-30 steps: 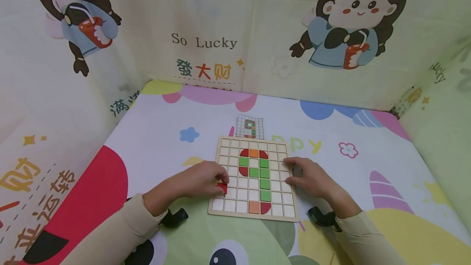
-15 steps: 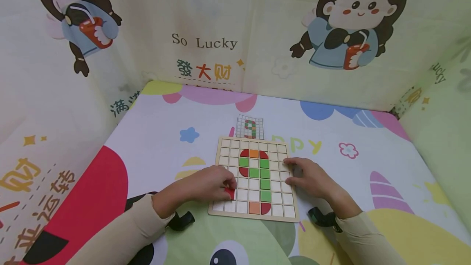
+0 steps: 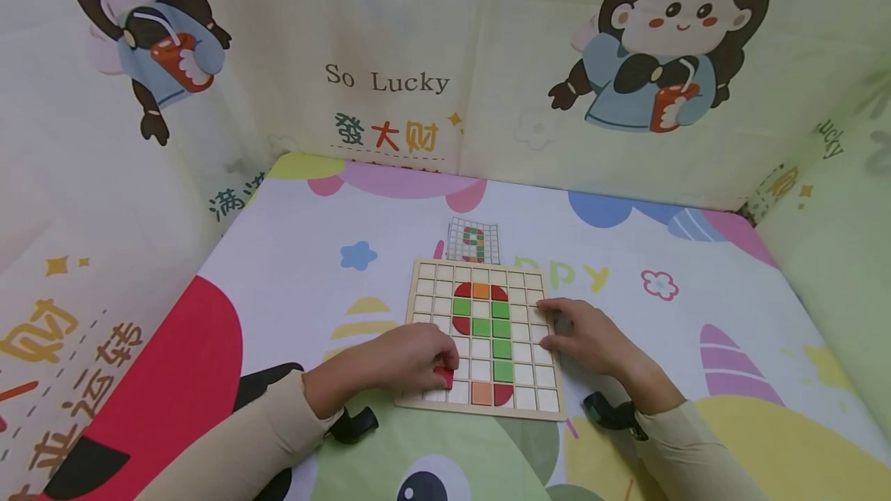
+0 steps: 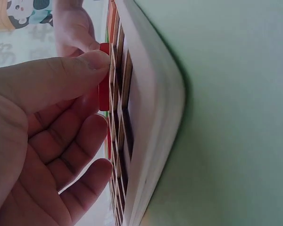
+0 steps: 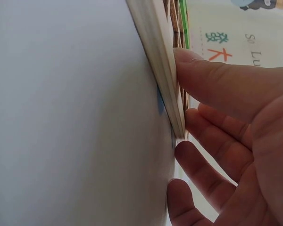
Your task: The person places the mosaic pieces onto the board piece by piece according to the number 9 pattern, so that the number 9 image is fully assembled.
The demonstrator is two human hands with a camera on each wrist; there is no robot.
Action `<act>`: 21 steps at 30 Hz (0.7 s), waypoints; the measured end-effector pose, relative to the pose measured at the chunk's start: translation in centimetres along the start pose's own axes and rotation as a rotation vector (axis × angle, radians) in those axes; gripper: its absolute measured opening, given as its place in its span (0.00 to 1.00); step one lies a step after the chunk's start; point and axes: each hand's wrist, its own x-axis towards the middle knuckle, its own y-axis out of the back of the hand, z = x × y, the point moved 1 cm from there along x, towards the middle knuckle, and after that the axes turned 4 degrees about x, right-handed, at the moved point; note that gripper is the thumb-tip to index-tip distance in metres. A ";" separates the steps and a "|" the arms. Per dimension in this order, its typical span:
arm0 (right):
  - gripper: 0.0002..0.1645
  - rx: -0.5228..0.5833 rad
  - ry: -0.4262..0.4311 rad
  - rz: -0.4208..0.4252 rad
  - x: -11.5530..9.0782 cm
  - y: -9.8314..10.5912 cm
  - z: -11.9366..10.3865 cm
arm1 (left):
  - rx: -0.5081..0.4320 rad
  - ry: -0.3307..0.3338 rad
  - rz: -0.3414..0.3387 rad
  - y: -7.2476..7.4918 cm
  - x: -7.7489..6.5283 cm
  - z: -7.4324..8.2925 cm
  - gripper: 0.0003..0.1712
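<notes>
Over the lower left of a gridded wooden board (image 3: 480, 414), my left hand (image 3: 411, 354) pinches a red tile (image 3: 445, 377) between thumb and fingertips. In the left wrist view the red tile (image 4: 104, 96) stands out at the board's surface, its far side hidden by the fingers. My right hand (image 3: 588, 331) rests thumb and index fingertip, spread apart, on the board's right edge. Set into the grid are green squares (image 3: 501, 349), orange squares (image 3: 481, 392) and red rounded tiles (image 3: 503, 394), forming a shape like a 9.
Behind the board lies a small printed card (image 3: 455, 240) showing a similar coloured 9 on a grid. The table cover (image 3: 626, 253) bears cartoon prints. A printed cloth (image 3: 501, 83) hangs at the back and both sides.
My left hand has moved rightward and slightly nearer along the board's lower left, carrying the red tile. The right hand has stayed in place.
</notes>
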 end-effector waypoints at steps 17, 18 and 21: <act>0.33 0.004 0.005 -0.004 -0.1 0.1 -0.1 | 0.028 -0.042 -0.025 -0.5 0.5 0.9 0.05; 0.33 0.004 0.005 -0.002 -0.1 0.1 -0.1 | 0.025 -0.043 -0.026 -0.5 0.5 0.9 0.05; 0.33 -0.001 0.015 0.002 -0.1 0.1 -0.2 | 0.011 -0.050 -0.029 -0.4 0.5 1.0 0.05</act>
